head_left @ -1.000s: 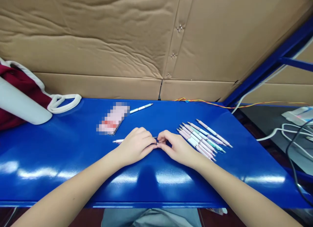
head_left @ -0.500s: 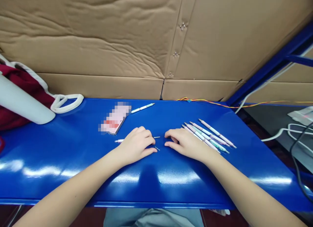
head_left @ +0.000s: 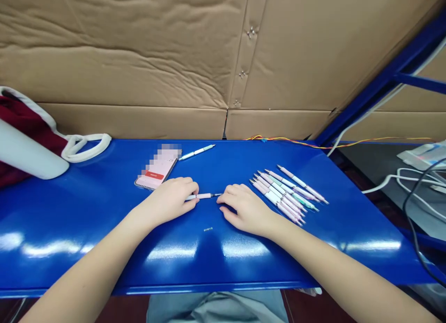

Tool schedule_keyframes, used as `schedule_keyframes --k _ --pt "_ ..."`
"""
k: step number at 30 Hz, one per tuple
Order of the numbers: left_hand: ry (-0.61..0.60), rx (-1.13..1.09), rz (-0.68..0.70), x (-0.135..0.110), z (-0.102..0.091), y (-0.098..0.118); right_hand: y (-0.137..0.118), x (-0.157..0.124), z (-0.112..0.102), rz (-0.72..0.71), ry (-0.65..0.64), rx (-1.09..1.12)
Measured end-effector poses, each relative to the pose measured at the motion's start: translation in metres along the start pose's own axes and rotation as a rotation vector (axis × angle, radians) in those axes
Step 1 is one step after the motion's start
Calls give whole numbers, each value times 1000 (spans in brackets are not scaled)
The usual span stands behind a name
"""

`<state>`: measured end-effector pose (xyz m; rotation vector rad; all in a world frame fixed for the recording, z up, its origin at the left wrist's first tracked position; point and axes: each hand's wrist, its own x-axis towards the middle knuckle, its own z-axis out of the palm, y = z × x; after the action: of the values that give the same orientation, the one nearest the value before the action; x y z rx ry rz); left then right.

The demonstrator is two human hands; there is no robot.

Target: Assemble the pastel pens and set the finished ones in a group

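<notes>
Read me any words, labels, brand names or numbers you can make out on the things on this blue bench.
No text here is readable enough to quote.
Smartphone screen: white lettering on a red bar, too small to read; the top of the screen is pixelated.
Row of pens: no readable print.
Pink-and-white pen between the left hand and right hand: no readable print.

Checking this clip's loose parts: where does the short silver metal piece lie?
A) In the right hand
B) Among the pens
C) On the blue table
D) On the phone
C: the short silver metal piece lies on the glossy blue table, touching neither the left hand nor the right hand.
</notes>
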<state>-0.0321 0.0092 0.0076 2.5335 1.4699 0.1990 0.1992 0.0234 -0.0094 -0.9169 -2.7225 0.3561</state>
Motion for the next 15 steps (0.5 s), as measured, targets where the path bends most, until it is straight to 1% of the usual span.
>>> schedule_keyframes --k 2,5,7,10,12,14,15 --pt "-7 -2 -3 -1 0 0 -2 -1 -1 -23 16 25" --pt "-14 -1 -5 -2 0 -2 -14 -4 -1 -145 0 54" --pt "-17 -2 -2 -1 1 -1 -27 -7 0 -261 -42 44" --pt "-25 16 -6 6 0 2 -50 -11 5 -440 -149 -47" --pt "-19 13 -14 8 -2 1 -60 -13 9 -514 -177 -78" --pt "27 -41 -25 -3 -4 -5 -65 -14 13 -532 -194 -69" --pt "80 -91 -75 -17 -4 -10 -66 -14 14 -521 -203 -58"
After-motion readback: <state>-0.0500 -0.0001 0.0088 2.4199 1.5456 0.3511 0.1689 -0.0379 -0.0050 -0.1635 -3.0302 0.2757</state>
